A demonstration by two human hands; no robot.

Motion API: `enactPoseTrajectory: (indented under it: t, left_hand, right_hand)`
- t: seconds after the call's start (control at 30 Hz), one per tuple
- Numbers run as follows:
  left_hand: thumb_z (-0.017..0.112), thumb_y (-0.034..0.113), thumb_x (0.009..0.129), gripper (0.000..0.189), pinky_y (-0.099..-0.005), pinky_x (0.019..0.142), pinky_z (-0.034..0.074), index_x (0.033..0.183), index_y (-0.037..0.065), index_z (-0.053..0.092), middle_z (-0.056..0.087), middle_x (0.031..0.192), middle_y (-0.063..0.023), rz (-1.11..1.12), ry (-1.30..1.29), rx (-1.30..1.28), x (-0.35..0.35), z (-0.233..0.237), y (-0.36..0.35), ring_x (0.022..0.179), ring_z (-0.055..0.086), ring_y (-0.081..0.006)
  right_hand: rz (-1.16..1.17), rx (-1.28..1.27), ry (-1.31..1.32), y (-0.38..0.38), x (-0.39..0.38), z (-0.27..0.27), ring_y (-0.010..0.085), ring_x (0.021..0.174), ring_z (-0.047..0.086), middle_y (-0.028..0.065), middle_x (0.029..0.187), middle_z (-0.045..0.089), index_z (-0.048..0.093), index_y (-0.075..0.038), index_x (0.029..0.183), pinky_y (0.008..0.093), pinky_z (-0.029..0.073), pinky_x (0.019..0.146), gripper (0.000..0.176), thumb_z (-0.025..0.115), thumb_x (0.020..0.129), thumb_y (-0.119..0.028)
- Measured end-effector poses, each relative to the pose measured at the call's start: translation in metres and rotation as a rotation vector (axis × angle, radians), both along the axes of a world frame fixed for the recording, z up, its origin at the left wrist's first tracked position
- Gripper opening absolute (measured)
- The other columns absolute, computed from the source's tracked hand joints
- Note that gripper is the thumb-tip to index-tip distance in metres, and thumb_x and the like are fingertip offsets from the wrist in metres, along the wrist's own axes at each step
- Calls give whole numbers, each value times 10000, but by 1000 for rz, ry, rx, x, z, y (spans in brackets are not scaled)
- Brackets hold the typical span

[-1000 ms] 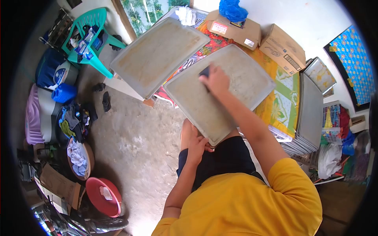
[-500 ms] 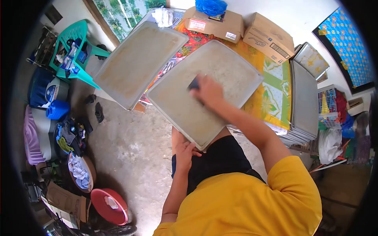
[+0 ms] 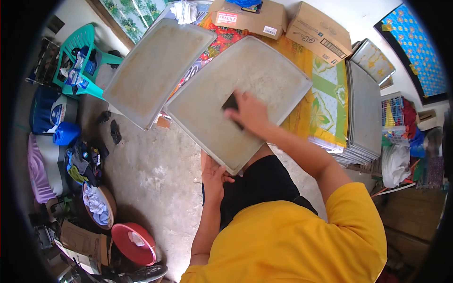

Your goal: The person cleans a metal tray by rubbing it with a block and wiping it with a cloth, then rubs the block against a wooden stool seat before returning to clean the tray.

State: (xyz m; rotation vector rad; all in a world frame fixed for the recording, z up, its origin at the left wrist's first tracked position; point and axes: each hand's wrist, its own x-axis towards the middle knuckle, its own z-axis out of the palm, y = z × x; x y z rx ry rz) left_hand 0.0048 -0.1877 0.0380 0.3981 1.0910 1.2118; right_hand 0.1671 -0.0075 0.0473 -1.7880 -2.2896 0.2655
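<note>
A large grey metal tray [image 3: 203,113] with a raised rim lies tilted across my lap and the table edge, its surface marked with brownish stains. My left hand [image 3: 216,183] grips its near corner, thumb at the rim and fingers partly hidden underneath. Near the tray's middle, my right hand [image 3: 248,112] is closed on a flat black pad [image 3: 231,104], pressed against the metal; the hand is slightly blurred. To the left rests a second tray [image 3: 158,68], brownish on its face, partly over the table's edge.
A stack of similar trays [image 3: 365,111] stands on the right. Cardboard boxes [image 3: 318,33] sit at the back of the table on a patterned cloth [image 3: 325,108]. Left are a green chair [image 3: 78,61], a clothes basket [image 3: 107,207] and a red basin [image 3: 137,254] on the floor.
The camera view has shifted a little, so most things sit slightly higher in it. My right hand and the black pad have moved slightly toward me over the tray; my left hand keeps its grip.
</note>
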Motion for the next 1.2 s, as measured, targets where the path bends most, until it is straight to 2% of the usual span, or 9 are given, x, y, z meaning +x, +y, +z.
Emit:
enactPoseTrajectory:
  t: [0.07, 0.17, 0.33, 0.63, 0.73, 0.87, 1.0, 1.1, 1.2]
  left_hand:
    - [469, -31, 897, 563, -262, 542, 587, 1447, -9, 350, 657, 1107, -141, 28, -33, -48, 0, -6, -6, 742, 678, -153]
    - [472, -10, 905, 454, -272, 588, 591, 1358, -39, 461, 676, 1025, -122, 26, -89, -116, -6, -22, -10, 733, 674, -150]
    - [489, 9, 878, 390, -294, 655, 600, 1266, -17, 521, 676, 983, -110, 50, -113, -86, 2, -1, -11, 744, 675, -160]
    - [511, 26, 847, 558, -359, 762, 589, 1389, 46, 381, 643, 1069, -116, 78, -286, -11, 0, 0, -26, 884, 657, -195]
    - [503, 27, 846, 585, -371, 757, 583, 1412, 50, 356, 630, 1077, -117, 98, -254, -40, 2, 8, -27, 855, 653, -206]
    - [495, 34, 845, 624, -392, 763, 572, 1444, 57, 325, 620, 1081, -118, 104, -201, -62, 2, 7, -27, 863, 644, -220]
    - [494, 38, 839, 649, -399, 770, 565, 1461, 64, 309, 619, 1089, -117, 95, -181, -76, 4, 2, -30, 896, 637, -223]
    - [489, 60, 853, 634, -402, 775, 566, 1462, 72, 312, 620, 1131, -104, 74, -145, -58, 2, 3, -30, 930, 637, -222]
    - [461, 139, 927, 539, -410, 784, 570, 1449, 92, 333, 618, 1179, -89, 17, -110, -28, 5, 2, -23, 991, 638, -227]
  right_hand:
    - [-299, 8, 18, 41, 18, 8, 353, 952, 625, 171, 1089, 589, 403, -95, 1431, 486, 520, 751, 849, 621, 804, -625]
    - [-263, 30, 40, 26, 1, -10, 356, 959, 627, 169, 1086, 592, 416, -89, 1415, 480, 522, 751, 840, 623, 803, -625]
    - [199, -76, 258, -54, -100, 4, 355, 971, 628, 181, 1108, 584, 424, -79, 1399, 461, 523, 736, 759, 640, 839, -544]
    - [563, 173, 924, -59, -150, 58, 330, 828, 624, 92, 1021, 585, 553, -97, 1135, 434, 511, 677, 233, 597, 907, -118]
    - [791, 167, 487, -49, -125, 18, 317, 812, 623, 53, 987, 591, 578, -125, 1106, 424, 505, 665, 242, 607, 874, -66]
    - [590, 148, 766, -60, -110, 26, 322, 851, 647, 59, 993, 649, 577, -110, 1110, 424, 512, 679, 288, 593, 836, -21]
    - [516, -22, 594, -45, -97, 9, 387, 893, 636, 149, 954, 666, 525, -66, 1120, 481, 500, 730, 234, 565, 890, -75]
    - [192, 54, 796, -36, -65, 0, 403, 858, 622, 197, 953, 631, 511, -22, 1141, 465, 489, 714, 257, 571, 931, -158]
    - [-86, 244, 976, -23, -1, -5, 290, 790, 623, 175, 899, 620, 432, -20, 1275, 406, 494, 698, 393, 572, 952, -197]
